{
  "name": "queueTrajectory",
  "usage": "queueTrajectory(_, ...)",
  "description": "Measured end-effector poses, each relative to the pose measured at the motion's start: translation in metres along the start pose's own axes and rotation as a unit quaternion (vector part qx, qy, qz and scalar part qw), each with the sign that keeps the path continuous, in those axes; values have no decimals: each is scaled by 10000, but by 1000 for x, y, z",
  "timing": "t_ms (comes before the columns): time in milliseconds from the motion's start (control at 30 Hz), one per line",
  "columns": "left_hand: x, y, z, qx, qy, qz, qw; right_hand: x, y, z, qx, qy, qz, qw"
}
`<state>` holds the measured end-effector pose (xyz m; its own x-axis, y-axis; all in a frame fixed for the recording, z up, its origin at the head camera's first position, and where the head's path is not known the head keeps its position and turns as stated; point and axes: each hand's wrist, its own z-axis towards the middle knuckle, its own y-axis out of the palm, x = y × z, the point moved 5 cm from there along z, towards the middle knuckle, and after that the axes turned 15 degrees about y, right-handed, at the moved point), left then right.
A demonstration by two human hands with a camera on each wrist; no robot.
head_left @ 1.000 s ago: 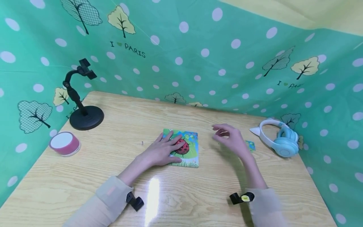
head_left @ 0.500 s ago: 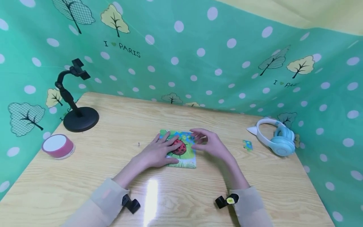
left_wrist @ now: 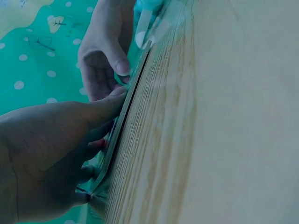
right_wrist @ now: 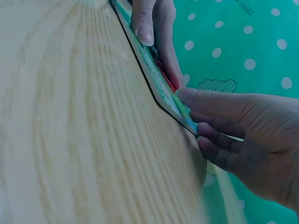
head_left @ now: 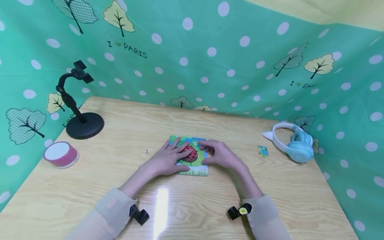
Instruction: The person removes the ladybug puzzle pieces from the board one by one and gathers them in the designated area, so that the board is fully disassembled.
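Spread wide, with the left hand (head_left: 166, 162), over the left part of the puzzle board (head_left: 196, 171): fingers nearly straight, touching the face beside and across the red ladybird (head_left: 190, 158). Bent, with the right hand (head_left: 221, 154), at the board's right edge and far right corner: thumb and forefinger apart by a modest gap. Cannot tell whether pinching a piece there.

Lying flat near the middle of the tabletop (head_left: 210, 203), well in from its left and right edges: the board.

Seen from the left wrist, more plainly than from the head: the thin side of the board, with the left thumb over it. Seen from the right wrist: right thumb at the board's face, other fingertips by its edge close to a corner. Shown only from the head: a blue and green loose piece (head_left: 262, 150) towards the tabletop's right edge, just short of the headphones (head_left: 301, 152) by the far right corner; a black stand (head_left: 82, 126) at the far left corner; a pink cylinder (head_left: 66, 157), white on top, by the left edge. Cannot tell whether hollow.
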<state>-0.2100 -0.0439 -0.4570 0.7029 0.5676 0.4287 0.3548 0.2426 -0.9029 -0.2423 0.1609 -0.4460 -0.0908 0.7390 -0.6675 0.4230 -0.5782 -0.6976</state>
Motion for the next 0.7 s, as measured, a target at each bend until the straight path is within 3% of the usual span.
queueTrajectory(267, 1, -3, -3, 94, 1, 47, 9999, -7, 3, -1, 47, -64, -355, 9993)
queueTrajectory(700, 3, -1, 0, 43, 6, 21, 10000, -4, 4, -5, 11, 171, -380, 9991)
